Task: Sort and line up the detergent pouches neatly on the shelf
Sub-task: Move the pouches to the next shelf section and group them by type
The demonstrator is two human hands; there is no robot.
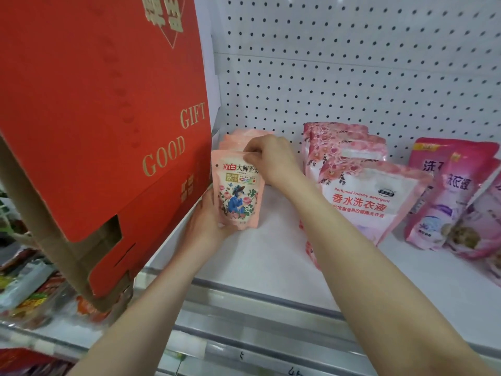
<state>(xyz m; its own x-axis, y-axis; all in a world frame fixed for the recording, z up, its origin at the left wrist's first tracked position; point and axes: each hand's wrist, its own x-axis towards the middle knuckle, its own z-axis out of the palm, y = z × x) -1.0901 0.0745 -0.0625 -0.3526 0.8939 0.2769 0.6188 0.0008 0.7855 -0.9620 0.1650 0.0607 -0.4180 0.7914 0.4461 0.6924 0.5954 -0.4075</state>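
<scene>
Two bare arms reach over the white metal shelf [257, 256] to one small peach plastic pouch [238, 196].
The left hand [207, 221] holds its bottom corner and the right hand [268, 158] pinches its top, hiding that corner. It is upright at the shelf's left end, just beside a big red cardboard gift box [95, 118]. More peach pouches [234, 137] behind it are mostly hidden. Pink rose bags [366, 196] lean on the right; pink and purple bags [444, 196] are cut off at the edge.

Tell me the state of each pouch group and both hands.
Front peach pouch: upright, held by both hands.
Peach pouches behind: stacked upright.
Rose-print pouches: lined up, leaning back.
Purple pouches: leaning, overlapping.
Left hand: grips front pouch's base.
Right hand: pinches its top.
</scene>
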